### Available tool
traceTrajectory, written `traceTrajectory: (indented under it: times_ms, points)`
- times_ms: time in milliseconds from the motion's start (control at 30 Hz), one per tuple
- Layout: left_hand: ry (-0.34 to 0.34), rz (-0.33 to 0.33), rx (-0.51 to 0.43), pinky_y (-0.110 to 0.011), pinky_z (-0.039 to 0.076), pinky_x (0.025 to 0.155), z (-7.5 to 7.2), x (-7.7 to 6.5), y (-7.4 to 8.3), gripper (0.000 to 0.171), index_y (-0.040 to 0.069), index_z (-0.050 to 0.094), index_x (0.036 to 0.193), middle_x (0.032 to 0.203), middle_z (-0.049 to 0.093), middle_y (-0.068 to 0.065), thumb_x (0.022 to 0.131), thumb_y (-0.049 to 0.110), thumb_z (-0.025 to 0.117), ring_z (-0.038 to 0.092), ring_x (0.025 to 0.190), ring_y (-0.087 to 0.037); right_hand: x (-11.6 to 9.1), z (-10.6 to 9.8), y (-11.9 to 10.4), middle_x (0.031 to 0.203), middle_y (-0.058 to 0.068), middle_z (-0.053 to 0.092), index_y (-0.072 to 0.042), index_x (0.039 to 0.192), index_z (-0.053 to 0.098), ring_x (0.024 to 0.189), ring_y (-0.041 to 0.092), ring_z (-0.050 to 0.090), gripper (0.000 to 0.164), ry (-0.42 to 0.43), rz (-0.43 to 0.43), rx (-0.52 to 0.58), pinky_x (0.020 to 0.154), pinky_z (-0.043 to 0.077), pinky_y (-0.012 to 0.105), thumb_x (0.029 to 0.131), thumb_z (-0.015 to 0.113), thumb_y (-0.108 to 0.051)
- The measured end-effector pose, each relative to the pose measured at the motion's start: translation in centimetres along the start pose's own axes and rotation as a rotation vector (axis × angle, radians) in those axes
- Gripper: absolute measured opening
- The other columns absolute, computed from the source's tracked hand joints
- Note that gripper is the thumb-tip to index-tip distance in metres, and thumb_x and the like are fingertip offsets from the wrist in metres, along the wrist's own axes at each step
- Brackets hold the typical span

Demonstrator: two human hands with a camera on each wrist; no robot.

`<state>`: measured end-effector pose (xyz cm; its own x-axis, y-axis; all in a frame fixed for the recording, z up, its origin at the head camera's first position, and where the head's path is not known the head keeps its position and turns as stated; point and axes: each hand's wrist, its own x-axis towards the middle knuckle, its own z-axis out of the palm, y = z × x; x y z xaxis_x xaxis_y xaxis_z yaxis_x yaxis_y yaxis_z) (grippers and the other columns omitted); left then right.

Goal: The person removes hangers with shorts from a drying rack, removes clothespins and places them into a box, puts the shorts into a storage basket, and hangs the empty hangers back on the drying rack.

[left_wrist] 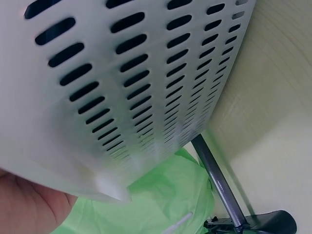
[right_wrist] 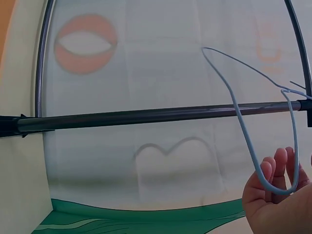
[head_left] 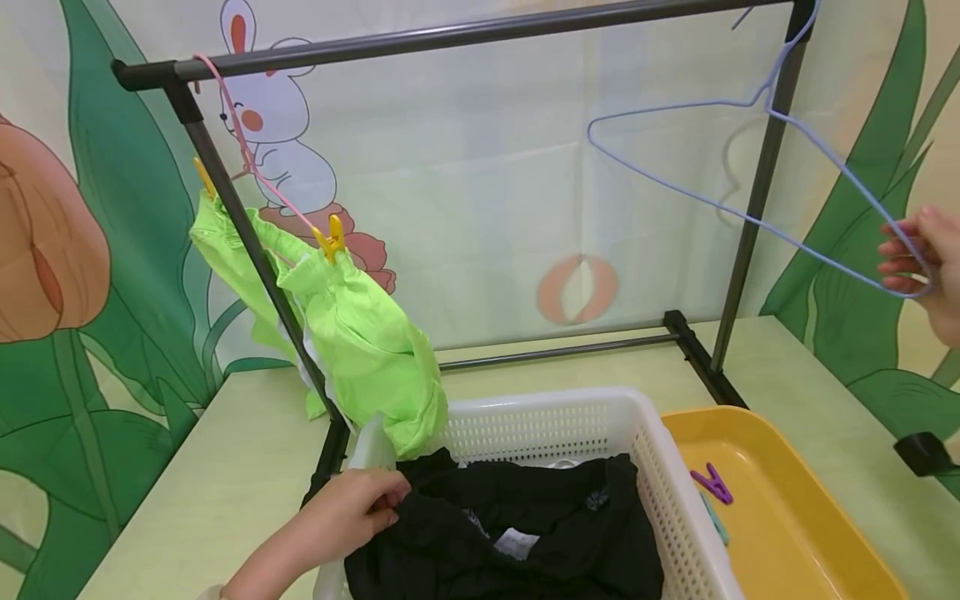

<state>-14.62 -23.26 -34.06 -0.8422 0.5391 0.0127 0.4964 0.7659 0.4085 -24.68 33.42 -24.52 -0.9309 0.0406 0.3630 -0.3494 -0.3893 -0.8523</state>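
Observation:
My right hand holds the lower right corner of a blue wire hanger, whose hook end reaches up to the rack's right end. In the right wrist view, curled fingers show behind the hanger's rounded end. Down at the basket's left side, my left hand grips the left edge of a black garment with a waistband and a white label inside. That garment lies in a white perforated basket. In the left wrist view part of the left hand appears beside the basket wall.
A dark metal rack stands behind the basket. From its left end hangs lime-green clothing on a pink hanger, held by yellow clips. To the right, a yellow tray holds a purple clip and a teal one.

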Motion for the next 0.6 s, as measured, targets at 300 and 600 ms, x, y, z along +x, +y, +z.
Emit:
traceTrajectory:
  times_ms: [300, 600]
  points:
    - [0.030, 0.013, -0.037, -0.021, 0.046, 0.062, -0.2, -0.2, 0.0, 0.012, 0.012, 0.061, 0.088, 0.081, 0.061, 0.004, 0.078, 0.005, 0.062, 0.055, 0.070, -0.002, 5.4, -13.7, 6.1, 0.085, 0.000, 0.067, -0.008, 0.105, 0.060, 0.065, 0.012, 0.062, 0.029, 0.190, -0.028, -0.098, 0.051, 0.046, 0.023, 0.088, 0.054, -0.029]
    - [0.011, 0.017, -0.181, -0.020, 0.045, 0.059, -0.3, -0.8, -0.3, 0.011, 0.011, 0.060, 0.091, 0.082, 0.060, 0.004, 0.081, 0.015, 0.062, 0.053, 0.071, -0.001, 6.6, -18.7, 9.5, 0.095, 0.003, 0.061, -0.007, 0.118, 0.052, 0.065, 0.016, 0.061, 0.041, 0.318, -0.105, -0.076, 0.046, 0.046, 0.025, 0.083, 0.062, -0.026]
